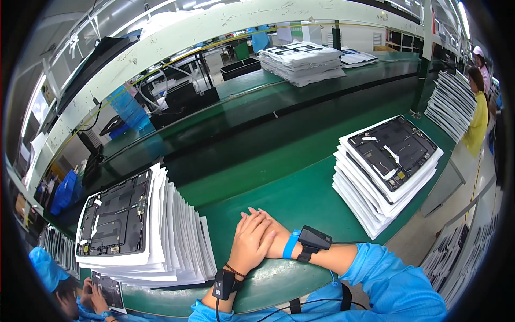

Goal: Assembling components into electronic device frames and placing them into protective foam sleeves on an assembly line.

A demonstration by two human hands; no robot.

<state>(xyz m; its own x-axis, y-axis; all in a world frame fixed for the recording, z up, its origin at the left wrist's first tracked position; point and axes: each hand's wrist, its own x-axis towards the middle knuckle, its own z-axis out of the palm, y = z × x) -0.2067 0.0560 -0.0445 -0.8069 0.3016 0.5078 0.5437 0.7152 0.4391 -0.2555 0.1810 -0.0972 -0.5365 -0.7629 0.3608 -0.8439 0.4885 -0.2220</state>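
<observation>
The left hand [251,242] lies flat, fingers together, on top of the right hand [270,236]; both rest empty on the green work surface [300,198], crossed at the wrists near the table's front edge; the right hand's fingers are mostly hidden under the left, so how they are spread cannot be told. The left wrist carries a beaded cord and a small black device [223,284] with a cable; the right wrist has a blue strap and a black boxy device [313,239]; the sleeves are smooth light-blue fabric.

Just to the left stands a slumped stack of white sheets [177,236], fanned like pages, topped by a dark flat panel [115,217] with cables and fittings; to the right, well apart from the hands, a second neat white stack [370,198] bears a similar dark panel [393,150].

The surface is a matte green mat beside a darker conveyor belt [279,129]; a third stack [303,61] sits beyond; another person in a blue cap [45,265] bends at lower left; a person in yellow [477,121] stands far right.
</observation>
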